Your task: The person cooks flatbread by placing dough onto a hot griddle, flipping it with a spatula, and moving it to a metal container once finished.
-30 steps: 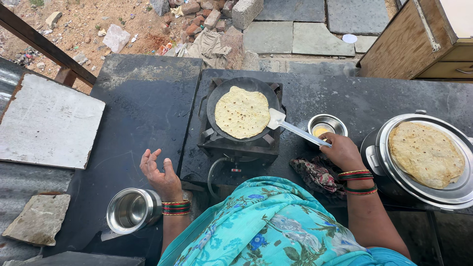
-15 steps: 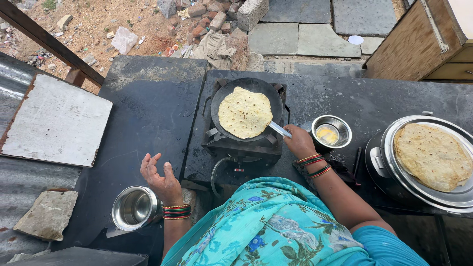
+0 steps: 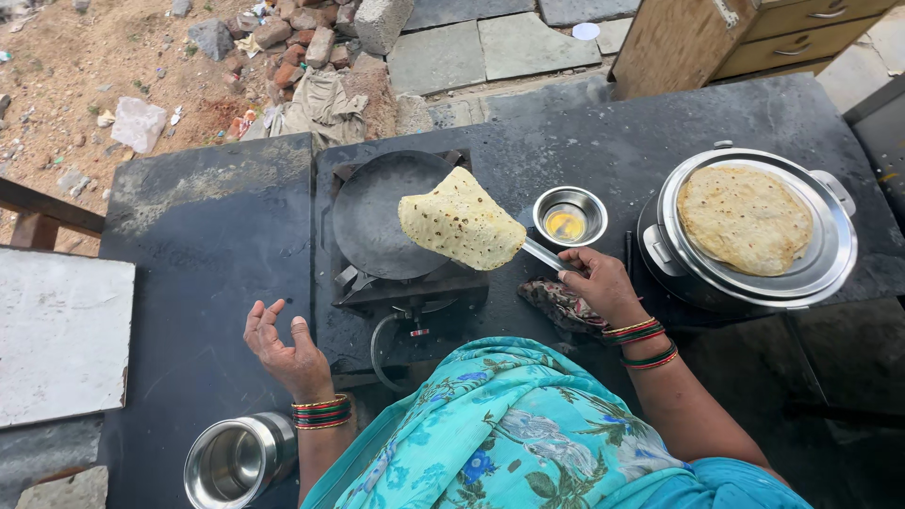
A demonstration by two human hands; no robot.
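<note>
The right hand (image 3: pixel 596 281) clenches a spatula (image 3: pixel 542 254), lifting the flatbread (image 3: pixel 460 221) over the pan's (image 3: pixel 377 221) right edge. The left hand (image 3: pixel 283 341) hovers released above bare bench (image 3: pixel 207 236) at near left.

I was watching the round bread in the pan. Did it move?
Yes. The flatbread lay flat in the black pan; now it rides up, lifted toward the small steel bowl.

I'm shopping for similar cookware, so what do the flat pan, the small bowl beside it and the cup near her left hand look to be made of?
The flat pan looks like dark iron or blackened steel: matte, no shine. The small bowl looks like stainless steel, bright and mirror-like at the rim, holding yellowish liquid. The cup also looks like polished stainless steel, with reflections inside. The left hand is empty, palm up.
</note>
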